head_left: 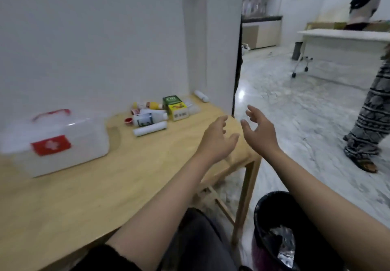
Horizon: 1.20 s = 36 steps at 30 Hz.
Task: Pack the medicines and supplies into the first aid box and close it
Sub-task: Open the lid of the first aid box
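A translucent first aid box (63,142) with a red handle and red label sits closed at the left of the wooden table (105,197). Behind it to the right lies a pile of supplies: a white bottle (148,119), a white gauze roll (150,128), a green and yellow carton (175,107), a yellow-capped bottle (150,105) and another white roll (201,96) by the wall. My left hand (217,137) hovers over the table's right end, fingers relaxed, holding nothing. My right hand (258,128) hangs beside it past the table's corner, fingers spread, empty.
A black bin (272,228) with a liner stands on the marble floor by the table's right leg. A person in patterned trousers (371,123) stands at the right. Another person stands at a white wheeled table (346,38) far back. The wall runs close behind the table.
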{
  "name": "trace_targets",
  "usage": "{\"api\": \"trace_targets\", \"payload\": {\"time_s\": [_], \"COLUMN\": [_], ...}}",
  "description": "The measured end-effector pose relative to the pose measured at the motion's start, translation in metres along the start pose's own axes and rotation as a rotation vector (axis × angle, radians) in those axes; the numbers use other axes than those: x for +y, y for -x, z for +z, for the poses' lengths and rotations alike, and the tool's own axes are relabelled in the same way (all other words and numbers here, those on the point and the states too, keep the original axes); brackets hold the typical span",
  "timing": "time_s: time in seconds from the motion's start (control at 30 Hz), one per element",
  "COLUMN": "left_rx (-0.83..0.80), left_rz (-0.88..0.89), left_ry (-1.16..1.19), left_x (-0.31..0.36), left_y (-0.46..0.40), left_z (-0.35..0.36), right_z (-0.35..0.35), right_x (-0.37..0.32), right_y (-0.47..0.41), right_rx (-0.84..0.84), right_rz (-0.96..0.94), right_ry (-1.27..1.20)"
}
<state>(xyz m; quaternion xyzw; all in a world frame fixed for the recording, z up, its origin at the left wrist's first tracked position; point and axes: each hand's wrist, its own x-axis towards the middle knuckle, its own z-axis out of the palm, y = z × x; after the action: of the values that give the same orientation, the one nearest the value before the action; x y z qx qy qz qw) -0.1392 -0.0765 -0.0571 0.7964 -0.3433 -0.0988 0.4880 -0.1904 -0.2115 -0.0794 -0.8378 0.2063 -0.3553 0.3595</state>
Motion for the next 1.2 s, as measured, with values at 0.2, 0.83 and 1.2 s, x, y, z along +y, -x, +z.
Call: {"api": "trace_targets", "payload": {"time_s": [0.2, 0.83, 1.2], "left_rx": [0.231, 0.720, 0.749], "left_rz": [-0.032, -0.130, 0.023], "left_ry": [-0.121, -0.653, -0.828], "left_x": [-0.046, -0.174, -0.200], "left_y": [0.040, 0.121, 0.117], "left_z": [-0.126, -0.316, -0.331], "right_z": [0.082, 0.260, 0.272], "right_x": [-0.096, -0.217, -0.206], "right_y": [0.007, 0.023, 0.020], "right_rx": [-0.079, -0.488, -0.461], "right_rz": [-0.173, -0.680, -0.672], "right_ry": [-0.085, -0.057, -0.165]}}
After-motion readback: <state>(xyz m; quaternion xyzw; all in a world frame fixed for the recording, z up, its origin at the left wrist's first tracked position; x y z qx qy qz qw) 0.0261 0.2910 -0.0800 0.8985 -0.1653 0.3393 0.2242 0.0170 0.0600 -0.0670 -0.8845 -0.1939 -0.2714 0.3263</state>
